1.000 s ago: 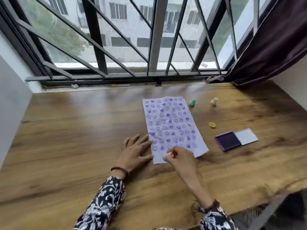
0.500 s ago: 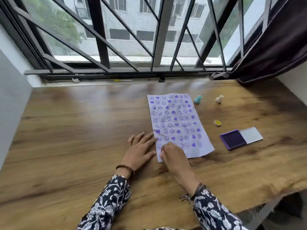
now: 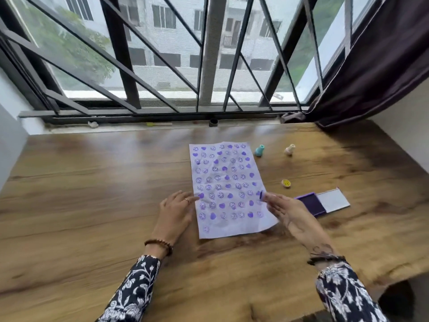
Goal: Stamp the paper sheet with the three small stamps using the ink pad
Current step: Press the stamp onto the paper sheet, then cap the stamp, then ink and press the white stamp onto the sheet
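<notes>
A white paper sheet [image 3: 228, 189] covered with several rows of purple smileys and hearts lies on the wooden table. My left hand [image 3: 176, 211] rests flat at its left edge, fingers apart. My right hand [image 3: 282, 211] hovers over the sheet's right edge and pinches a small purple stamp [image 3: 262, 195] at its fingertips. The open purple ink pad [image 3: 312, 204] with its white lid [image 3: 333, 200] lies just right of that hand. A teal stamp [image 3: 259, 151], a cream stamp [image 3: 289, 150] and a yellow stamp [image 3: 286, 183] stand right of the sheet.
The wooden table [image 3: 92, 194] ends at a window sill with black bars [image 3: 120, 54] at the back. A dark curtain [image 3: 371, 66] hangs at the back right. A grey wall [image 3: 11, 140] bounds the left side. The table's front edge drops off at the lower right.
My right hand has lifted from the sheet's bottom-left corner and moved right toward the ink pad with the stamp. A fresh smiley print shows near that corner. The left hand stays put.
</notes>
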The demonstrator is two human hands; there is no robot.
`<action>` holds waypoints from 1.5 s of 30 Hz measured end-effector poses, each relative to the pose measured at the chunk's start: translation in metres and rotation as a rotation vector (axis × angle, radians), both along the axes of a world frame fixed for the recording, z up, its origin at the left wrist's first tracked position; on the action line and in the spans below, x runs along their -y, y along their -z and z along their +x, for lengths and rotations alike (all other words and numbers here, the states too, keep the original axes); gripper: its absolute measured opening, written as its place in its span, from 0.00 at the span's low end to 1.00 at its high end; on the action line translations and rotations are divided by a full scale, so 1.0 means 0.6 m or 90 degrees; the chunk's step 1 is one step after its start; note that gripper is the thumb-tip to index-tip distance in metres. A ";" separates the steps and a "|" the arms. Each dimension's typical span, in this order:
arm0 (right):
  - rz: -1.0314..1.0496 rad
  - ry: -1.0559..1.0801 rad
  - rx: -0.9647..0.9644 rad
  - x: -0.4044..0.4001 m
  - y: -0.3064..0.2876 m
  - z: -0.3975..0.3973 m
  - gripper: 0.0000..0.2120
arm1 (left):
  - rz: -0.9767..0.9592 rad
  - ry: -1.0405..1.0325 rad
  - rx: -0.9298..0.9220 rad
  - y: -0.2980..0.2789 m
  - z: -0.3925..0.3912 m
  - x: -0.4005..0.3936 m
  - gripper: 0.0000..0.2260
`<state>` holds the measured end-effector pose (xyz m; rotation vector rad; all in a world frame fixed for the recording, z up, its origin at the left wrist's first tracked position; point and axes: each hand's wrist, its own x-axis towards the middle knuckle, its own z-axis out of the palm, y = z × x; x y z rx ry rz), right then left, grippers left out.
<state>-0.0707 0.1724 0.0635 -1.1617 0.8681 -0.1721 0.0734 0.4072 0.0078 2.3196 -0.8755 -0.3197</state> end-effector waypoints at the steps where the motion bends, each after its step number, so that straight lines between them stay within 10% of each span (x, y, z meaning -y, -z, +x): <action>1: 0.015 0.015 0.011 0.019 -0.005 -0.004 0.05 | -0.031 -0.008 0.001 -0.009 -0.002 0.017 0.17; 22: 0.049 -0.005 0.037 0.308 0.037 -0.070 0.06 | 0.063 0.163 -0.036 -0.012 -0.072 0.489 0.09; 25: -0.034 -0.065 0.027 0.309 0.043 -0.066 0.07 | -0.044 0.069 -0.181 -0.014 -0.078 0.501 0.06; 30: -0.222 -0.100 0.051 0.325 0.025 -0.048 0.09 | -0.334 -0.060 -0.753 -0.010 -0.089 0.512 0.09; 45: -0.333 -0.186 0.076 0.377 0.000 -0.005 0.05 | -0.452 -0.081 -0.818 -0.015 -0.075 0.547 0.09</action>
